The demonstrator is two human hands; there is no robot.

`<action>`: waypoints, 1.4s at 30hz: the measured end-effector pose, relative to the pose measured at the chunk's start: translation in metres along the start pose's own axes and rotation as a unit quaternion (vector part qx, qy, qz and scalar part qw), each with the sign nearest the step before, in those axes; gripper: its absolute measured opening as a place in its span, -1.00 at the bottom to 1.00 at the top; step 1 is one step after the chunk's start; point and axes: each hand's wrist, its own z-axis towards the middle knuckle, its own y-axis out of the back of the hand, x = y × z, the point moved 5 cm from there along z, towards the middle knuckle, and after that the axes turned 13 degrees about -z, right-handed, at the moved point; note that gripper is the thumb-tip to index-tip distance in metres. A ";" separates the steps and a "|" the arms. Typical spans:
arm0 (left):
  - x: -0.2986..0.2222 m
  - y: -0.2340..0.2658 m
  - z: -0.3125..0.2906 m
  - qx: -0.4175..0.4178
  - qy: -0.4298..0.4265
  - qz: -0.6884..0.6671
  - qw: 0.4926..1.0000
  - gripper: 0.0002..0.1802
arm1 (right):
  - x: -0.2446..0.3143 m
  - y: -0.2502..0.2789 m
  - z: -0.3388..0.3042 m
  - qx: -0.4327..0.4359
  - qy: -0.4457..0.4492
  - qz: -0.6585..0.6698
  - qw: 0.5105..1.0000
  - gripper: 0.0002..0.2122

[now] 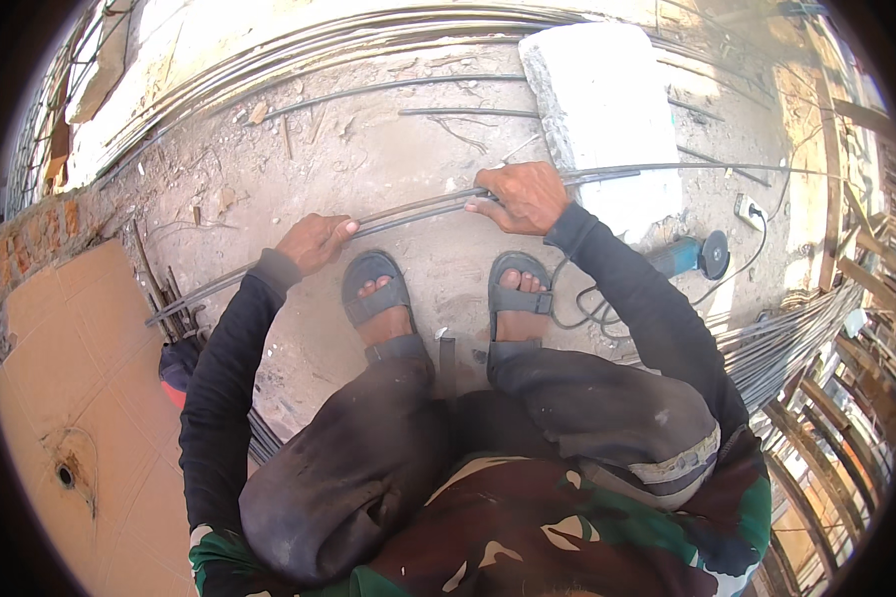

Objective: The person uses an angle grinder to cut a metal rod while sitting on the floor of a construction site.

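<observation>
Both hands grip one bundle of thin steel rods (418, 206) lying across the dusty concrete ground (368, 149). Left hand (314, 241) closed over the rods near their left end, thumb on top. Right hand (523, 197) wrapped around the same rods further right, fingers curled under, just where the rods cross the white concrete block (607, 109). Rods run from the cardboard sheet (80, 398) side at lower left up over the block and on toward the right edge of the ground.

Person squats; two feet in grey sandals (378, 294) sit just behind the rods, between the arms. Dark long sleeves, dark trousers.

Blue angle grinder (692, 257) lies on the ground right of the right forearm, its cable (757, 239) running to a white socket strip (748, 209). More long rods (299, 50) stacked along the far edge; another stack (796, 338) at right. Brick wall (35, 239) at left.
</observation>
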 end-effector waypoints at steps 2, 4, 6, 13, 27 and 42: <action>0.001 0.001 0.000 -0.001 0.007 0.009 1.000 -0.34 | 0.001 0.003 -0.001 0.000 0.009 -0.001 1.000 -0.65; 0.007 0.003 0.003 0.010 0.021 0.016 1.000 -0.35 | -0.001 0.000 -0.003 -0.029 0.017 0.000 0.999 -0.65; 0.009 0.004 0.002 0.011 0.031 0.004 0.999 -0.35 | -0.001 0.001 -0.005 -0.084 0.028 -0.003 0.996 -0.66; 0.003 0.000 0.001 0.027 0.036 -0.042 0.998 -0.31 | -0.010 0.060 -0.073 -0.381 -0.113 0.056 0.916 -0.78; -0.041 0.009 0.037 -0.072 -0.094 0.033 0.992 -0.54 | -0.164 -0.117 -0.358 -0.322 -0.793 0.346 0.385 -0.31; -0.192 -0.089 0.012 -0.123 -0.451 0.075 0.881 -0.72 | -0.146 -0.089 -0.320 -0.360 -0.714 0.442 0.407 -0.51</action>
